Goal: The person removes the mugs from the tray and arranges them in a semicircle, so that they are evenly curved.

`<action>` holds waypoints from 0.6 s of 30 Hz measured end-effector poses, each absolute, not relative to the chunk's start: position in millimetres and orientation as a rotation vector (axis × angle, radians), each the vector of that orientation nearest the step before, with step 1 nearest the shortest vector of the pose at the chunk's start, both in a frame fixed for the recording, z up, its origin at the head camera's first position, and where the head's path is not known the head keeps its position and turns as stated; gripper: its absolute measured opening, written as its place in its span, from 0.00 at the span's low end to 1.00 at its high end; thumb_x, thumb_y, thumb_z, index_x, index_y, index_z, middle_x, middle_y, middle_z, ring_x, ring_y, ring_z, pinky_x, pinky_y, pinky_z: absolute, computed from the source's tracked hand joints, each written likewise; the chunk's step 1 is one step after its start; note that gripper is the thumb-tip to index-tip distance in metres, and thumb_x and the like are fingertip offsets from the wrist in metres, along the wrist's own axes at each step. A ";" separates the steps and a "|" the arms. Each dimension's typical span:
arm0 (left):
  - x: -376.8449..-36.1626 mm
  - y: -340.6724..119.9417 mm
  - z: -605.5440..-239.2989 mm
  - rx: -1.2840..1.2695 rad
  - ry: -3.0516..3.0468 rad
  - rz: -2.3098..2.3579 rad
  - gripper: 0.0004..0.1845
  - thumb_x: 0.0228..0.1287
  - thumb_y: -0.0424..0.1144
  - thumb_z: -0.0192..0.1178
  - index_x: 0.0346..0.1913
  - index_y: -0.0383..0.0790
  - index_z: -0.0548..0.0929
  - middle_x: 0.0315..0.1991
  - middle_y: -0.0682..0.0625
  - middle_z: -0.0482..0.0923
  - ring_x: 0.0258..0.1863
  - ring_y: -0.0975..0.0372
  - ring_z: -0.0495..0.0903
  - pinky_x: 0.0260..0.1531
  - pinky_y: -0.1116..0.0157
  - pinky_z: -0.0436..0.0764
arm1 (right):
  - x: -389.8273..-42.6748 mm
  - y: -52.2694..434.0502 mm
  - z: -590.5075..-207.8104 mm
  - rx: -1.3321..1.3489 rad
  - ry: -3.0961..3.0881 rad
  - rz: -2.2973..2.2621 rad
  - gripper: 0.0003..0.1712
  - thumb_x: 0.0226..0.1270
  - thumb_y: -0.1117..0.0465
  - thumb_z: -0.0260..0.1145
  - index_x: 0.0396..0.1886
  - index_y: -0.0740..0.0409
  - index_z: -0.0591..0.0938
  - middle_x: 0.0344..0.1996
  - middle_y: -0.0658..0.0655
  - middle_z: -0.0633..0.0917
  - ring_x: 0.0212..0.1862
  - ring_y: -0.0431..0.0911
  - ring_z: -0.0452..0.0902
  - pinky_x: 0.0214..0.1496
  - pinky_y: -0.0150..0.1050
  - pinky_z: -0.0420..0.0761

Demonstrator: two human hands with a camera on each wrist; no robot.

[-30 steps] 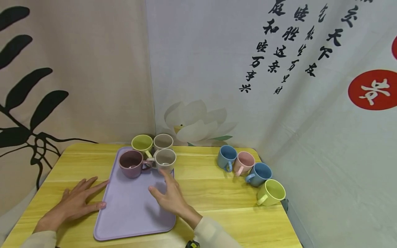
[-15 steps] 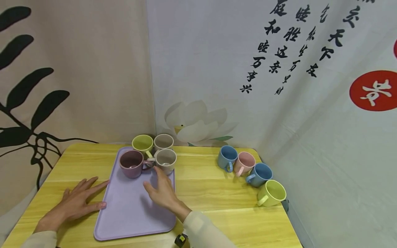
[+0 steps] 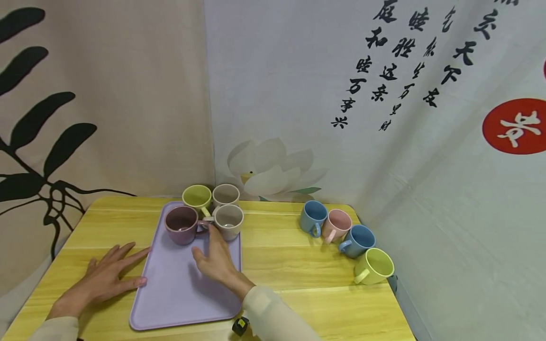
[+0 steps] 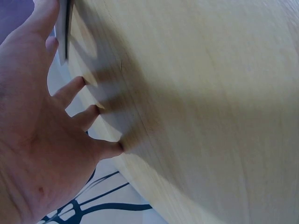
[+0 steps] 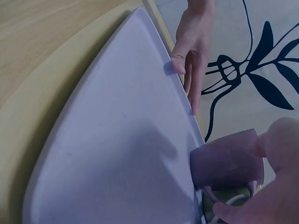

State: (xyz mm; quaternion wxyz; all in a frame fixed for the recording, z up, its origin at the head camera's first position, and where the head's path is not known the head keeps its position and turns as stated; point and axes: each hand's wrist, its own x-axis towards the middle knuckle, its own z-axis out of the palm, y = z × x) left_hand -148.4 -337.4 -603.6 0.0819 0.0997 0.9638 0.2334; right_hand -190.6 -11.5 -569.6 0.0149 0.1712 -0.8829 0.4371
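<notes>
A lilac tray point(image 3: 179, 293) lies on the yellow wooden table point(image 3: 290, 265). At its far end stand a mauve mug point(image 3: 181, 225), a beige mug point(image 3: 229, 221), a lime mug point(image 3: 196, 197) and another beige mug point(image 3: 225, 194). My right hand point(image 3: 215, 260) hovers open over the tray, its fingertips close to the nearer beige mug and the mauve mug point(image 5: 229, 161). My left hand point(image 3: 104, 279) lies flat on the table with straight fingers, its thumb against the tray's left edge point(image 5: 180, 65).
Two blue mugs point(image 3: 312, 217) point(image 3: 357, 239), a pink mug point(image 3: 337, 224) and a lime mug point(image 3: 374, 265) stand in a row at the table's right side. Printed fabric backdrops close off the back and right. The table's right edge lies just past the lime mug.
My right hand has slid left and a little forward over the tray, toward the gap between the mauve and beige mugs. The left hand and the mugs have not moved.
</notes>
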 end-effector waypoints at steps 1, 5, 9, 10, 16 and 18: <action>-148.4 -337.6 -603.9 0.296 2.879 0.699 0.50 0.70 0.69 0.73 0.89 0.56 0.68 0.86 0.20 0.55 0.79 0.12 0.52 0.63 0.04 0.43 | -191.0 -13.1 -569.9 0.538 -2.747 1.348 0.45 0.80 0.57 0.71 0.89 0.63 0.64 0.84 0.63 0.75 0.86 0.54 0.71 0.91 0.46 0.70; -148.0 -338.0 -604.8 0.296 2.881 0.703 0.50 0.69 0.69 0.73 0.89 0.56 0.68 0.86 0.20 0.55 0.80 0.12 0.51 0.63 0.04 0.43 | -192.4 -18.6 -570.5 0.533 -2.762 1.302 0.47 0.79 0.56 0.71 0.90 0.62 0.62 0.86 0.62 0.73 0.87 0.53 0.70 0.92 0.45 0.69; -147.4 -338.3 -605.1 0.307 2.890 0.703 0.50 0.70 0.69 0.73 0.89 0.57 0.68 0.85 0.19 0.56 0.80 0.12 0.52 0.63 0.04 0.44 | -192.8 -22.0 -570.8 0.535 -2.762 1.269 0.48 0.78 0.56 0.71 0.90 0.62 0.62 0.87 0.63 0.71 0.87 0.54 0.70 0.91 0.46 0.70; -147.3 -338.2 -605.0 0.310 2.892 0.700 0.50 0.70 0.69 0.73 0.89 0.57 0.68 0.85 0.20 0.56 0.79 0.12 0.52 0.63 0.04 0.45 | -192.8 -22.7 -571.0 0.536 -2.757 1.263 0.47 0.78 0.57 0.72 0.89 0.62 0.62 0.86 0.64 0.71 0.87 0.55 0.71 0.91 0.47 0.71; -147.3 -337.0 -603.3 0.311 2.896 0.685 0.50 0.69 0.69 0.74 0.88 0.57 0.69 0.86 0.20 0.56 0.80 0.13 0.53 0.63 0.04 0.46 | -191.3 -24.5 -572.8 0.489 -2.734 1.250 0.46 0.76 0.57 0.73 0.87 0.65 0.65 0.83 0.65 0.74 0.84 0.57 0.75 0.89 0.47 0.74; -147.8 -337.3 -602.6 0.314 2.902 0.679 0.49 0.69 0.68 0.74 0.88 0.57 0.69 0.85 0.20 0.57 0.79 0.13 0.54 0.63 0.04 0.47 | -190.6 -24.9 -573.2 0.465 -2.735 1.235 0.45 0.76 0.57 0.73 0.86 0.66 0.67 0.81 0.65 0.76 0.81 0.56 0.77 0.88 0.46 0.76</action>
